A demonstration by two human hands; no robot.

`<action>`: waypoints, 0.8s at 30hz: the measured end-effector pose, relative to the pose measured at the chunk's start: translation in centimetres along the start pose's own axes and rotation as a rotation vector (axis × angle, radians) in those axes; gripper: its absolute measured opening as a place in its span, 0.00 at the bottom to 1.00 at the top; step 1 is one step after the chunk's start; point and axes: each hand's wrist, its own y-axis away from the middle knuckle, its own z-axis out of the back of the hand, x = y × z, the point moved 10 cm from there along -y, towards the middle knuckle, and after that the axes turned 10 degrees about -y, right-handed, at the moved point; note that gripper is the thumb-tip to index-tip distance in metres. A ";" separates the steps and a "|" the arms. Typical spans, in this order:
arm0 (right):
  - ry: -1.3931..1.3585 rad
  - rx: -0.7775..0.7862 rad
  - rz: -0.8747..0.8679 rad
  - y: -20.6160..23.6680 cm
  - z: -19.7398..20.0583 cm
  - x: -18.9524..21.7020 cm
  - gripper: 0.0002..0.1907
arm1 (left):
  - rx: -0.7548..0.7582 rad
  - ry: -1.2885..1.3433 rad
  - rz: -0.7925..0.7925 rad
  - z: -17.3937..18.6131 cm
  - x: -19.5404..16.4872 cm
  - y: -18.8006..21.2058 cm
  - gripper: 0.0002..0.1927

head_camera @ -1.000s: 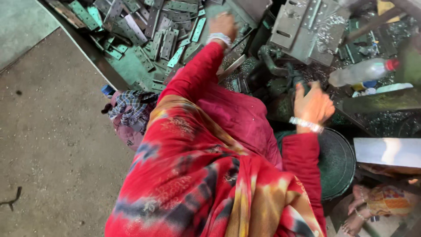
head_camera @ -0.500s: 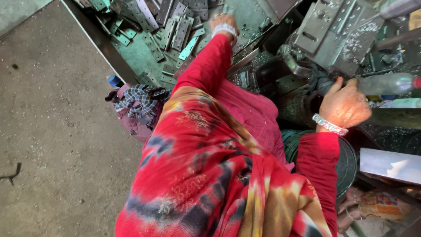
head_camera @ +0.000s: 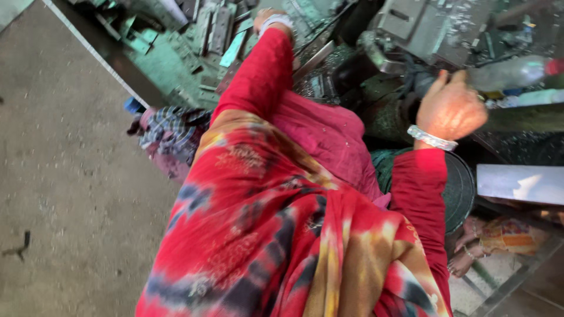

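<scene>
The left hand (head_camera: pixel 271 20) is reaching among the flat metal pieces (head_camera: pixel 214 35) left of the press machine (head_camera: pixel 423 29) — grip hidden — while the right hand (head_camera: pixel 449 108) is closing around the machine's dark knob (head_camera: pixel 420 82), no piece visibly loaded.

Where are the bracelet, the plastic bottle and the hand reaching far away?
bracelet (head_camera: pixel 432 139), head view, on the band at the right wrist
plastic bottle (head_camera: pixel 505 71), head view, on its clear body
left hand (head_camera: pixel 267 14), head view, on its back
</scene>
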 end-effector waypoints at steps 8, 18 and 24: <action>-0.060 0.090 -0.093 -0.6 -0.2 -0.2 0.16 | -0.077 0.095 -0.159 0.4 -1.4 -2.7 0.29; -0.092 0.044 -0.072 -0.7 1.1 0.0 0.14 | 0.064 -0.044 0.038 -1.4 -0.2 -3.0 0.27; -0.093 0.041 -0.070 -0.9 1.3 0.0 0.15 | 0.181 -0.098 0.006 -1.9 -0.1 -2.8 0.35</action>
